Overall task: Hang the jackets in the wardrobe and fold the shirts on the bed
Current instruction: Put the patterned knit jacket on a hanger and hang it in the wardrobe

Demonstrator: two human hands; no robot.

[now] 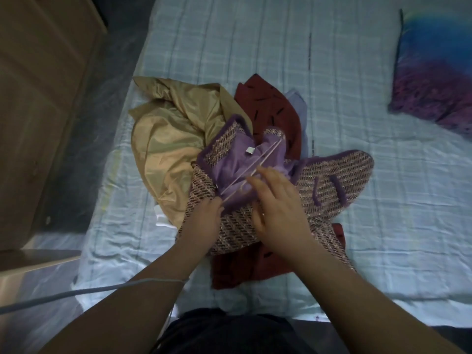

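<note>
Jacket (332,180) is lying open on the bed (255,47), near middle, left hand (207,213) gripping the hanger (265,155) end, right hand (278,208) resting straight-fingered on it; advisably, each hanger arm is going fully into a shoulder.

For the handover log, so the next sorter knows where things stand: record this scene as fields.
surface: pale blue checked bed sheet
in work: purple-trimmed woven tweed jacket with lilac lining
hanger: thin pale plastic hanger, lying across the lining
left grip: curled at the jacket's edge by the hanger's lower end
right grip: fingers laid on the hanger
beside or under it: shiny tan satin jacket; dark red shirt with black dashes
aside: blue and purple pillow
left of bed: brown wooden cabinet
</note>
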